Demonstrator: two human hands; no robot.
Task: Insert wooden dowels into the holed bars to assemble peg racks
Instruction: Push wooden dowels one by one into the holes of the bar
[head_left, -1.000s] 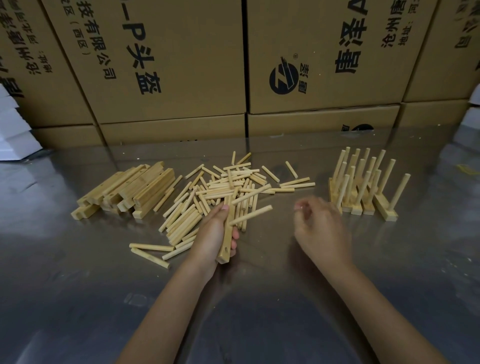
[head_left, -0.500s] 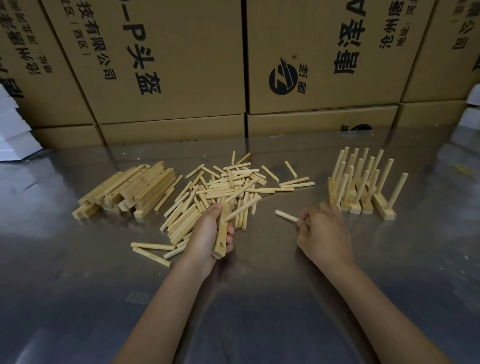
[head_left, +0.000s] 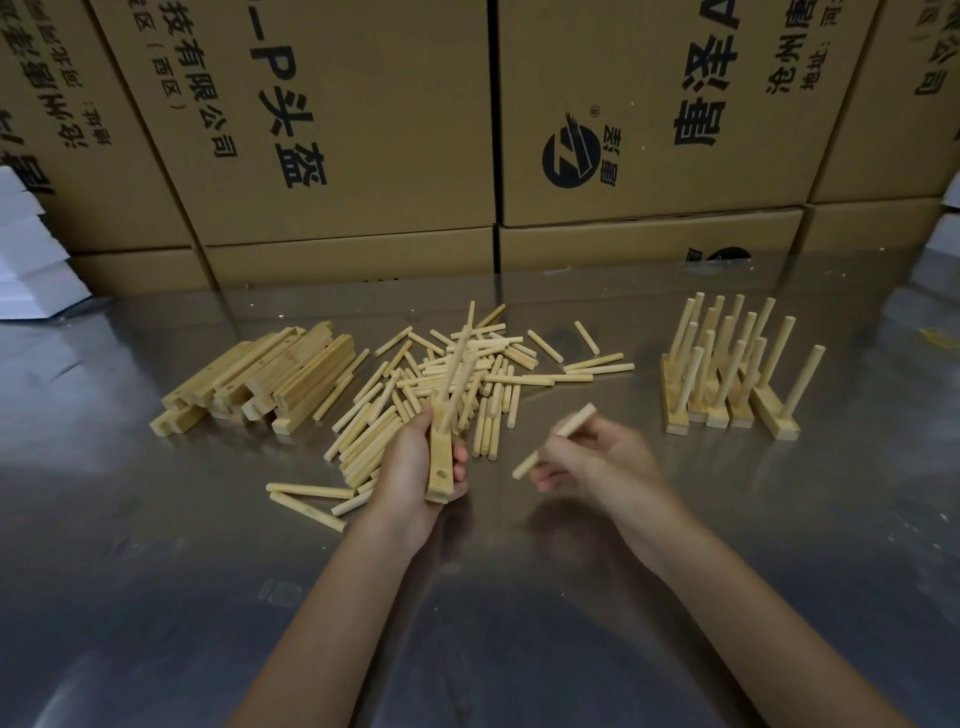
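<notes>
1. Left hand (head_left: 415, 465) is gripping a pale square-section holed wooden bar (head_left: 440, 462), one dowel standing in it, above the shiny metal worktop (head_left: 519, 597);
2. Right hand (head_left: 597, 460) is pinching a short round wooden dowel (head_left: 555, 440), just beside the bar; loose dowel pile (head_left: 457, 374) is lying behind.

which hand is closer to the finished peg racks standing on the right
Right. The right hand, holding a dowel, is just left of the finished peg racks; the left hand, gripping a bar, is farther left.

Right hand (head_left: 597, 457) lifted dowel (head_left: 555, 440) off table, now nearer bar (head_left: 440, 462).
</notes>
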